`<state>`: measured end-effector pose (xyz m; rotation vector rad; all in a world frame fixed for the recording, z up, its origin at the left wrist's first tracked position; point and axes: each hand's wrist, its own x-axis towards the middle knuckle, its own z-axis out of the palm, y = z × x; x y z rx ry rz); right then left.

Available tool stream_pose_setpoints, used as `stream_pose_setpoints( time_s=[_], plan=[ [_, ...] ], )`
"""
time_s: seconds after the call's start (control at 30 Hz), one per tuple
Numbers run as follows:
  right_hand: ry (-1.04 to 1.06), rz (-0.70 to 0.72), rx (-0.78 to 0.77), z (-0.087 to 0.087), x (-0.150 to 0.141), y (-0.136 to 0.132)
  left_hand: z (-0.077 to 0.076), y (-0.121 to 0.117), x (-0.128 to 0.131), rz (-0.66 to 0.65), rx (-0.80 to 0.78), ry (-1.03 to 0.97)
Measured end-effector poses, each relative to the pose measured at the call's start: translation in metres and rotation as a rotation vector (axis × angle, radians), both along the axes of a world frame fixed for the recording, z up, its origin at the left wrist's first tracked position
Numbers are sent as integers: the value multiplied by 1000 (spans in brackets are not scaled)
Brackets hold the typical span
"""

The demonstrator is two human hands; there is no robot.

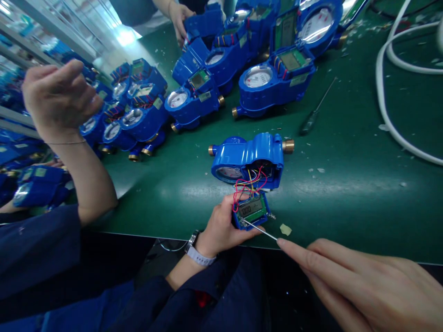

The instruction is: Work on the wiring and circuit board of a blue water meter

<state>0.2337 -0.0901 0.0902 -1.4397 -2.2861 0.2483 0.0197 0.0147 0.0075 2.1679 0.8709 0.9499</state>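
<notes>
My left hand point(221, 226), with a pale-strapped watch at its wrist, grips a small circuit board module point(251, 212) with a lit-grey display reading zeros. Red, yellow and white wires point(251, 182) run from it into the open housing of a blue water meter point(247, 159) lying just beyond. My right hand point(367, 276) holds a screwdriver, its thin metal shaft point(261, 230) reaching to the module's lower left corner; its handle is hidden in the hand. Small metal parts, perhaps screws, stick out at the module's corners.
Several blue water meters point(256, 78) stand across the back and left. Another screwdriver point(316, 108) lies at right, near a white cable point(384, 92). A co-worker's raised fist point(64, 94) and forearm are at left; another hand point(180, 20) touches a meter at the back.
</notes>
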Motion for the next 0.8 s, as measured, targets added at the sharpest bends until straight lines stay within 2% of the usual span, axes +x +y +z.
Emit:
stream_pose_setpoints(
  time_s=[0.33, 0.8],
  plan=[
    [-24, -15, -19, -2, -5, -5, 1, -3, 2, 53, 45, 55],
    [-35, -26, -6, -1, -6, -8, -2, -2, 2, 52, 111, 48]
  ],
)
